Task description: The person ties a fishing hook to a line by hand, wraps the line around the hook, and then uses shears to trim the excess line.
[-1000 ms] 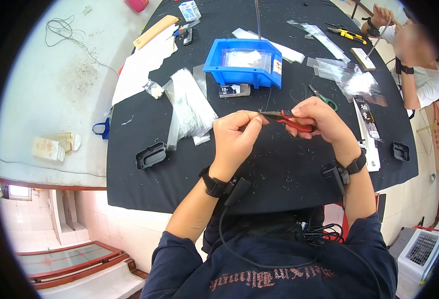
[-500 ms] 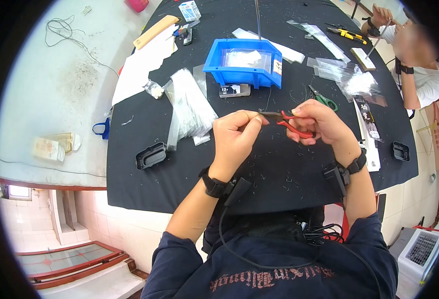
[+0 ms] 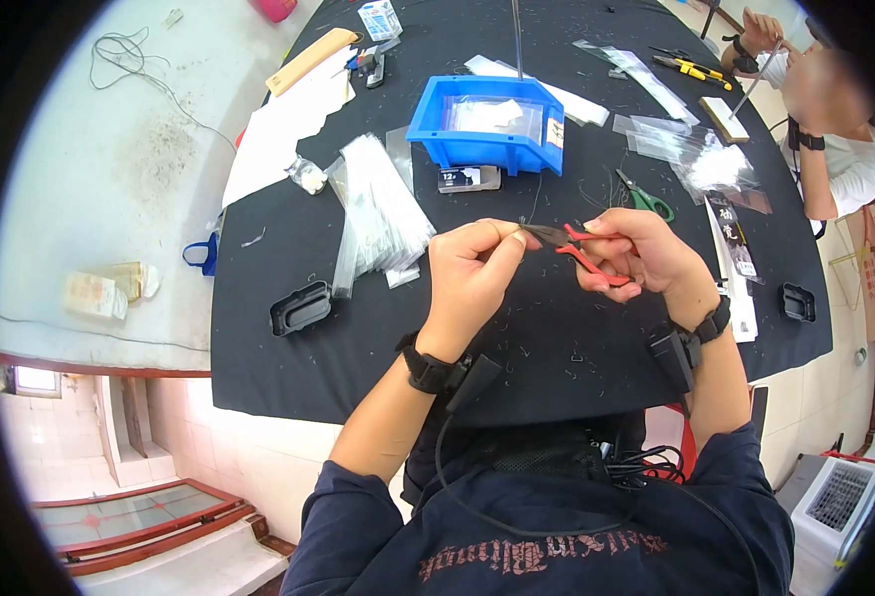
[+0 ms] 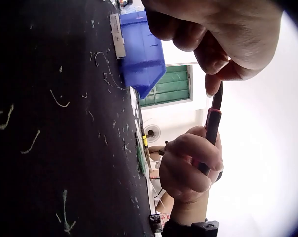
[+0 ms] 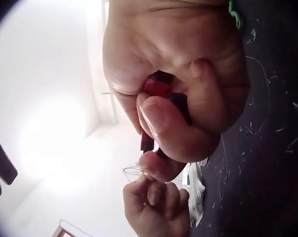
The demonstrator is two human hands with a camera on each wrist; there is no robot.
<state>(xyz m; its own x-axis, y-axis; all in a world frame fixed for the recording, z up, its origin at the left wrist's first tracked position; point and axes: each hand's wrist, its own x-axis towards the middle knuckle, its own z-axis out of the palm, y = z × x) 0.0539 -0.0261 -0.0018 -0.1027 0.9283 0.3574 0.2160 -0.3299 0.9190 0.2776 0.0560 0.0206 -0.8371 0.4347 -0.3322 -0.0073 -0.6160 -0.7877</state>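
In the head view my left hand (image 3: pixel 469 278) pinches the end of a thin line (image 3: pixel 535 204) between thumb and forefinger; any small piece at its end is hidden by the fingertips. My right hand (image 3: pixel 651 256) grips pliers (image 3: pixel 596 268) with red handles, its fingers curled round them and the handles spread apart. The dark nose of the pliers reaches right to the left fingertips. From the left wrist view, the pliers (image 4: pixel 213 126) run from the right hand (image 4: pixel 186 163) up to the left hand (image 4: pixel 223 39). Both hands are raised over the black cloth.
Beyond the hands stand a blue bin (image 3: pixel 487 149) and a small box (image 3: pixel 469 179). Clear plastic sleeves (image 3: pixel 383 204) lie to the left, green-handled scissors (image 3: pixel 646 197) to the right. Black trays (image 3: pixel 300 310) and thread scraps lie about. Another person (image 3: pixel 840 149) sits at the far right.
The pliers' handles have spread apart as the right fingers loosened, and their nose now tilts down to the right. The left hand keeps its pinch in nearly the same place.
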